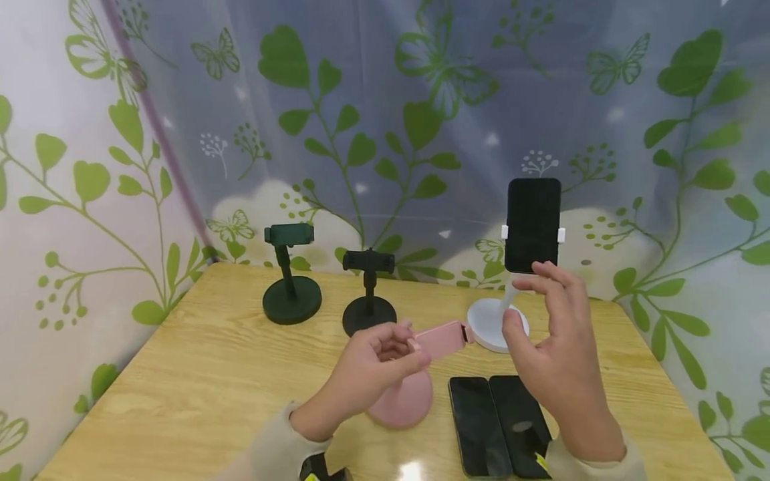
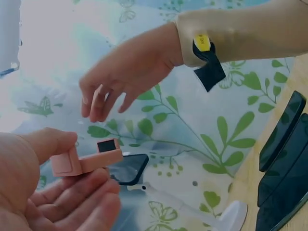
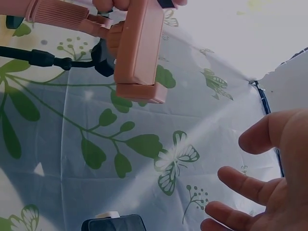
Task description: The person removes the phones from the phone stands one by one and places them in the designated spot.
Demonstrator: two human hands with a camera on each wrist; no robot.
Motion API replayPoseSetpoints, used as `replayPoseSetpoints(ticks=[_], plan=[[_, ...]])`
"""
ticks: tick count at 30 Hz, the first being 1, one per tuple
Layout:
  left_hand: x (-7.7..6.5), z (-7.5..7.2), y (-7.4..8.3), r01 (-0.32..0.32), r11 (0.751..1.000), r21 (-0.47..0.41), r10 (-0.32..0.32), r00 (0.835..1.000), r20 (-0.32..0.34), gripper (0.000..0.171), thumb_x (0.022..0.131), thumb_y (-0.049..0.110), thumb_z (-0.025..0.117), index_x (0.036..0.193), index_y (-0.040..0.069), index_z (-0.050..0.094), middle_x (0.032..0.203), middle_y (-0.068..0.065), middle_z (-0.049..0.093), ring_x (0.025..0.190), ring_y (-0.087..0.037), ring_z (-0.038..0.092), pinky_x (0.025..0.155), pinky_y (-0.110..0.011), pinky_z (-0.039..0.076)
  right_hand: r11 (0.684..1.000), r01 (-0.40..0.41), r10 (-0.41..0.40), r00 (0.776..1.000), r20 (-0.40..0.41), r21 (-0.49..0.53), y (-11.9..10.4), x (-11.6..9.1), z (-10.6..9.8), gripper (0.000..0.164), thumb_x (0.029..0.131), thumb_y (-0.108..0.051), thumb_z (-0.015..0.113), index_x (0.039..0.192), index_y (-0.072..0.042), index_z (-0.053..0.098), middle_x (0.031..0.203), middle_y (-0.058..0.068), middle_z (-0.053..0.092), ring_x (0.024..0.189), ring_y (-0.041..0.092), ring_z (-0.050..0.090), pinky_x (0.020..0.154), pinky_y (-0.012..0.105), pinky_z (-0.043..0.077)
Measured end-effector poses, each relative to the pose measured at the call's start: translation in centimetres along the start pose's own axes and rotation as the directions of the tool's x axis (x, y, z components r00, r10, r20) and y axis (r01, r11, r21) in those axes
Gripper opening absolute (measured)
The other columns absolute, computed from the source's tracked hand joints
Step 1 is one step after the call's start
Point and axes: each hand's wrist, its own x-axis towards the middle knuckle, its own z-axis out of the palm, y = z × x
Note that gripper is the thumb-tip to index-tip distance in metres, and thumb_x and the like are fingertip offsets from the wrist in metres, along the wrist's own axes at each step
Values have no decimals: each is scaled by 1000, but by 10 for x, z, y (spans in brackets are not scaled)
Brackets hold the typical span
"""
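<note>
Pink plastic phone stand (image 1: 442, 341) with a round base (image 1: 409, 409) is at your left hand (image 1: 363, 377), whose thumb and curled fingers pinch the near end of its clamp (image 2: 101, 160); the base sits on the pale wooden table (image 1: 210, 374) just below those fingers. Holding only that end probably steadies the clamp while leaving its flat face uncovered. Its long axis runs from your left fingertips toward your right hand (image 1: 562, 347), rising slightly in the head view, the black-padded far end pointing that way. Your right fingers are spread, curved and empty. Two black rectangular smartphones (image 1: 479, 427) lie side by side, nearer you than your right fingertips, perhaps for easy reach. Your left hand hides the ribbed neck (image 3: 60, 14) from above, so its lean is hard to judge.
</note>
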Motion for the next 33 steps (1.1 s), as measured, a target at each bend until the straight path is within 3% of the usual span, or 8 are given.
replayPoseSetpoints(ticks=[3, 5, 8, 14, 20, 25, 30, 33], plan=[[4, 2, -3, -48, 999, 7, 48, 999, -15, 21, 94, 18, 79, 101, 3, 65, 96, -3, 73, 99, -13, 69, 80, -25, 55, 1000, 6, -6, 1000, -20, 4, 0, 0, -3, 29, 91, 2, 63, 120, -1, 63, 151, 17, 42, 145, 31, 34, 103, 61, 33], [9, 2, -4, -72, 997, -15, 72, 997, -25, 21, 96, 17, 77, 103, 2, 64, 97, -3, 71, 106, -18, 69, 90, -28, 55, 1000, 11, -11, 999, -33, 9, 0, -1, -4, 28, 91, 2, 63, 118, -2, 63, 152, 16, 42, 145, 31, 34, 103, 60, 33], [20, 2, -4, -83, 995, -60, 79, 995, -59, 23, 102, 20, 68, 112, 1, 61, 101, -6, 70, 108, -25, 67, 94, -33, 55, 999, 28, -27, 998, -52, 23, 0, -1, -7, 26, 90, 2, 62, 116, -2, 64, 151, 17, 43, 144, 31, 34, 102, 60, 32], [40, 6, 3, -112, 983, -142, 95, 988, -121, 33, 113, 27, 45, 133, 1, 53, 118, -16, 68, 110, -34, 60, 88, -34, 52, 999, 45, -43, 997, -64, 25, 0, 0, -10, 27, 89, 1, 63, 115, -3, 65, 152, 15, 42, 145, 31, 32, 100, 59, 31], [62, 14, -1, -126, 983, -133, 107, 984, -139, 38, 113, 24, 42, 144, 3, 48, 131, -15, 61, 117, -40, 56, 85, -29, 52, 996, 70, -67, 996, -64, 50, -1, 1, -14, 26, 88, 2, 63, 114, -4, 66, 154, 13, 41, 146, 29, 32, 99, 58, 31], [77, 16, -11, -112, 986, -127, 92, 984, -156, 41, 112, 21, 43, 150, 5, 48, 150, -9, 53, 119, -32, 56, 90, -40, 54, 994, 86, -82, 995, -62, 67, -1, 2, -15, 26, 88, 3, 63, 113, -4, 66, 153, 12, 42, 145, 29, 33, 98, 57, 32], [94, 18, -22, -122, 990, -74, 111, 984, -136, 41, 112, 20, 45, 150, 6, 48, 137, -13, 59, 117, -39, 55, 95, -50, 51, 993, 120, -121, 988, -91, -16, 4, 1, -17, 23, 88, -2, 62, 110, -3, 66, 151, 15, 44, 141, 34, 37, 92, 55, 35], [105, 19, -27, -136, 990, -44, 131, 987, -92, 40, 112, 20, 45, 150, 6, 49, 132, -14, 60, 116, -41, 55, 93, -47, 52, 985, 154, -163, 979, -120, -81, 8, 3, -17, 20, 87, -6, 61, 106, -3, 67, 148, 17, 47, 138, 38, 41, 89, 53, 36]])
